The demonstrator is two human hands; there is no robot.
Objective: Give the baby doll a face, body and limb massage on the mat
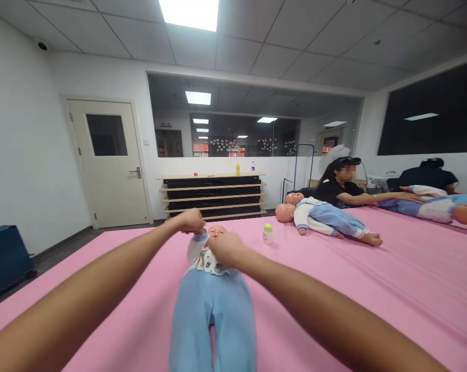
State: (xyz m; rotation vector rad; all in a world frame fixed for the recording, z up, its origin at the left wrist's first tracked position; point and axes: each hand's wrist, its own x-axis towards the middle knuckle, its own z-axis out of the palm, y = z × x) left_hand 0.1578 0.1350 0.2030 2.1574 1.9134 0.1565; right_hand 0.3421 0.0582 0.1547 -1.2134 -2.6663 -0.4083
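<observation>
A baby doll (213, 297) in light blue trousers and a white top with an animal print lies on its back in front of me, feet towards me. Its arm on the left side is raised, and my left hand (192, 221) is closed around the end of it, at the blue cuff (200, 236). Over the doll's upper chest, just below its face, is my right hand (228, 249) with curled fingers. What those fingers grip, if anything, is hidden behind the hand. The doll's other arm cannot be seen.
A pink-covered table (295, 289) bears a small bottle with a green cap (268, 234). Two similar dolls (326, 214) lie to the right. Beyond them, a co-worker (340, 183) reaches towards another doll (435, 206). Shelves (214, 194) stand behind the table.
</observation>
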